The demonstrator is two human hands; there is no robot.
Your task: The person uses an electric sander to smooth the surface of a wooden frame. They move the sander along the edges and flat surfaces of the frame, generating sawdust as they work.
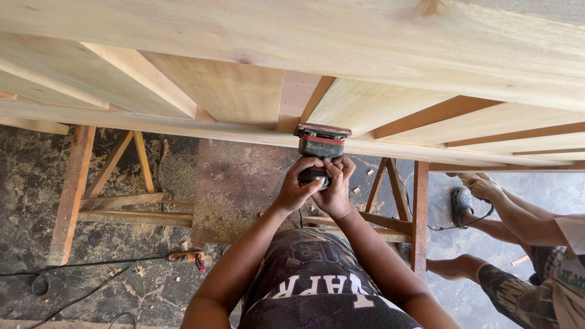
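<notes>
Both hands grip one sander (pixel 321 144) by its rear knob: left hand (pixel 297 186) and right hand (pixel 334 190) closed around it, touching. The sander lies straight ahead of them, pad against the pale wooden frame's (pixel 244 131) rail, which runs left-right.

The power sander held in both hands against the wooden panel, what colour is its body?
Black with a red band, seen in the head view.

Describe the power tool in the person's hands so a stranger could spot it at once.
Find the long pale wooden frame on trestles. At its near edge, both hands, left hand and right hand, grip a black-and-red sander, the only tool against the wood.
</notes>
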